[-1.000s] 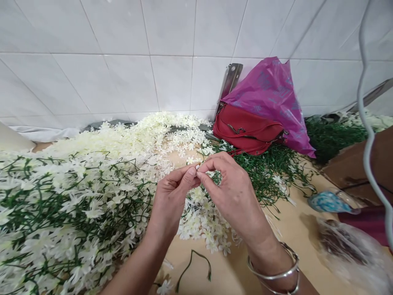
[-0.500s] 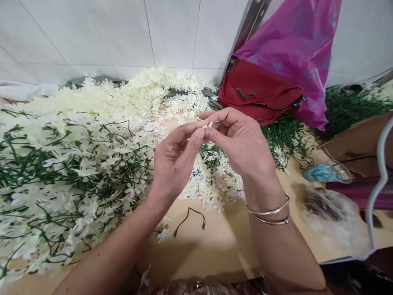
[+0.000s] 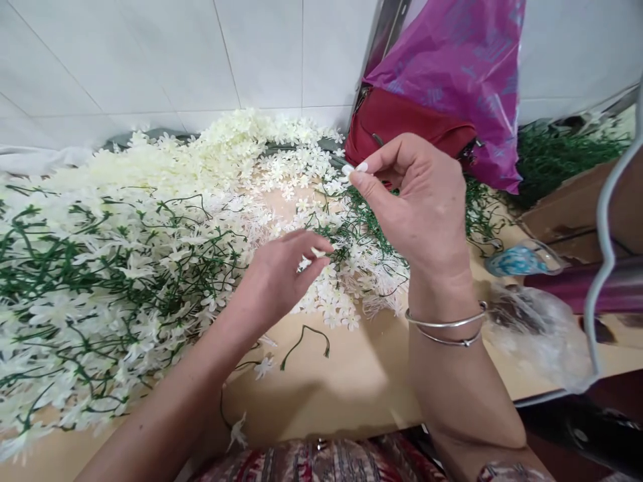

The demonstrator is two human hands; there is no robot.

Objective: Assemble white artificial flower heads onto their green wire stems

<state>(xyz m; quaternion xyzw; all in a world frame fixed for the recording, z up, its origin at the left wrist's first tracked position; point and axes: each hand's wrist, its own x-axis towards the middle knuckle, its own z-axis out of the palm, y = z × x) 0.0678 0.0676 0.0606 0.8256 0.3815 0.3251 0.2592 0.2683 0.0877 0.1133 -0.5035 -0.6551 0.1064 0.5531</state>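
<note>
My right hand (image 3: 419,201) is raised above the table, thumb and forefinger pinched on a small white artificial flower (image 3: 347,170). Lower down, my left hand (image 3: 281,271) reaches into a loose pile of white flowers (image 3: 346,294), its fingertips closing on one small flower piece (image 3: 317,252). Two silver bangles (image 3: 445,328) circle my right wrist. A big heap of white flowers on green stems (image 3: 115,268) lies to the left of both hands.
A red bag (image 3: 402,120) under a magenta plastic bag (image 3: 452,73) stands against the tiled wall. Green stems (image 3: 557,157) lie at the right, by a brown cardboard box (image 3: 567,214). A clear plastic bag (image 3: 537,335) and a loose green stem (image 3: 304,338) rest on the tan table.
My hands were pinched together on one flower; now the left hand has dropped to the flower pile while the right hand stays up with the flower. The view has tilted downward.
</note>
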